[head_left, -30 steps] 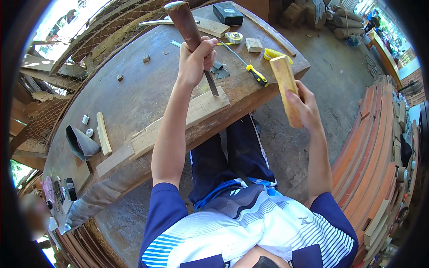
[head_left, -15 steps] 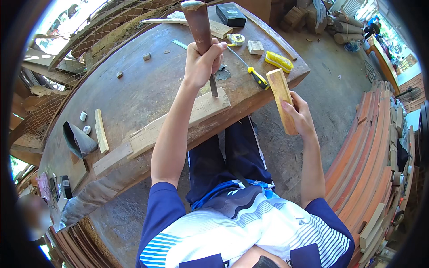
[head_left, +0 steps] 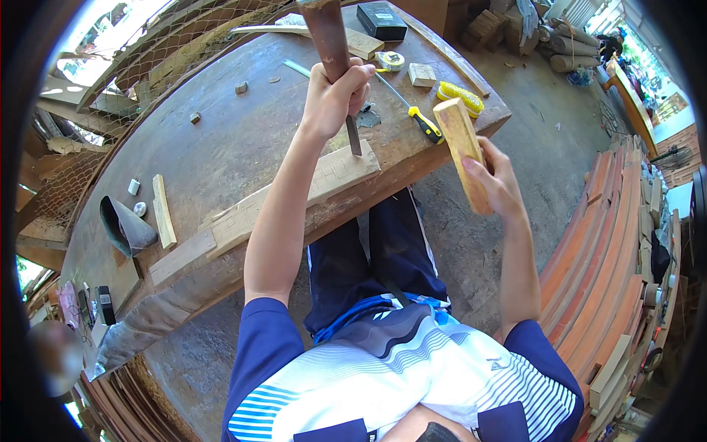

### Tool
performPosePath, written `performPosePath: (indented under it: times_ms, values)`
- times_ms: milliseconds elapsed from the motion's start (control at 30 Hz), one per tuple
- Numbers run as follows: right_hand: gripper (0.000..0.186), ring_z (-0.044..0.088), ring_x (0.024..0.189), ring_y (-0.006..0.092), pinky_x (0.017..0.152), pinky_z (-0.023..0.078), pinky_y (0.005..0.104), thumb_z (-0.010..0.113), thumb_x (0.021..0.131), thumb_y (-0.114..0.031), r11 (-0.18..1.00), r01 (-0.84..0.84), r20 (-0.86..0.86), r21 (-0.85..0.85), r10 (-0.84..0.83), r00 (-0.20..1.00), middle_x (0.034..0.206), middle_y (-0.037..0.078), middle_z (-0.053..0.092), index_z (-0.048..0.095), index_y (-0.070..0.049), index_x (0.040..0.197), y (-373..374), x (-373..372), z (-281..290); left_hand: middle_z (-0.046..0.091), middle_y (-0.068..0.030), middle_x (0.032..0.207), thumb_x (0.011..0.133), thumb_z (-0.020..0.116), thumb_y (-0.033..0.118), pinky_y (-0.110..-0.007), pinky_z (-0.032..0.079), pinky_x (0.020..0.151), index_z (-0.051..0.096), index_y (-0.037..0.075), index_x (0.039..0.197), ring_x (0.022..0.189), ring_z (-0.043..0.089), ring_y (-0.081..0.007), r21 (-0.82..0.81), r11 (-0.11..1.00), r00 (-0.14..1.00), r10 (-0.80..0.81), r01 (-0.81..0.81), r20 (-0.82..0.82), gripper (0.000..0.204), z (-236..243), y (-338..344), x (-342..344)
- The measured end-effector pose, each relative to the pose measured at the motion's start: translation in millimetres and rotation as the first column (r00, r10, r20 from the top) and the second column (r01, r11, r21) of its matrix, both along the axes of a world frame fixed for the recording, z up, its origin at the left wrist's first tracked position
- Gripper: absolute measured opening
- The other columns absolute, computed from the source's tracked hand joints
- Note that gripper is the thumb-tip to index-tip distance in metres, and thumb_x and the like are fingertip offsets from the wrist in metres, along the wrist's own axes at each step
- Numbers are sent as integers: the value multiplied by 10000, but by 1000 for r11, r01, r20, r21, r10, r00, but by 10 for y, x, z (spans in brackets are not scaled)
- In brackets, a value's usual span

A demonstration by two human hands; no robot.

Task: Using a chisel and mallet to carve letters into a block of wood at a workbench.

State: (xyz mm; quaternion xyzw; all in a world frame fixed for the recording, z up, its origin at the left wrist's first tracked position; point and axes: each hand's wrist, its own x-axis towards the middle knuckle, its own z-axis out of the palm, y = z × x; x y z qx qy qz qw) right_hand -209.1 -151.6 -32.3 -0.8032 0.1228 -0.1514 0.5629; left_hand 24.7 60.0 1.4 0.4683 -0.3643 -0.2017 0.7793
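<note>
While the person's left grip (head_left: 336,99) is wrapped around the brown handle of a chisel (head_left: 328,40), its blade angled down onto a pale board (head_left: 335,175) with rectangular marks, the right grip (head_left: 496,178) clasps a squared wooden block (head_left: 461,151) in the air beside the bench (head_left: 221,140). The board lies along the bench's near edge. Near the block, on the bench, are a yellow-and-black screwdriver (head_left: 425,124) and a yellow brush (head_left: 470,103); farther back sit a tape measure (head_left: 390,60) and a black box (head_left: 381,22). Toward the left end, a thin wooden strip (head_left: 163,211) lies beside a grey, open-ended tube (head_left: 129,228). Long reddish planks (head_left: 589,258) fill the far right.
</note>
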Motion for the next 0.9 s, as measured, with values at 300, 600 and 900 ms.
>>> performPosePath:
  times_ms: [300,600,900]
  values:
    - [431,633,821,126,729,502,268,555,1034,-399,972,-47,408,-229,140,902,969,107,670,627,3,1172,1,239,1813,362,69,550,959,605,149,-257,199,459,422,129,618,477,308,-38,152,986,990,43,-64,137,387,65,-180,-199]
    - [514,585,714,91,647,464,243,618,1014,-465,647,-82,112,-758,253,961,824,39,631,653,36,1124,632,584,2500,465,29,527,938,643,153,-251,292,444,529,71,624,453,399,-46,105,994,996,30,-39,85,344,-19,-12,-40]
    - [520,602,608,111,580,488,237,618,1008,-430,800,59,514,-597,325,794,807,66,658,659,55,1190,766,722,2534,468,35,548,944,632,145,-258,263,453,521,83,625,470,382,-44,39,999,1000,9,-9,15,343,-48,15,20]
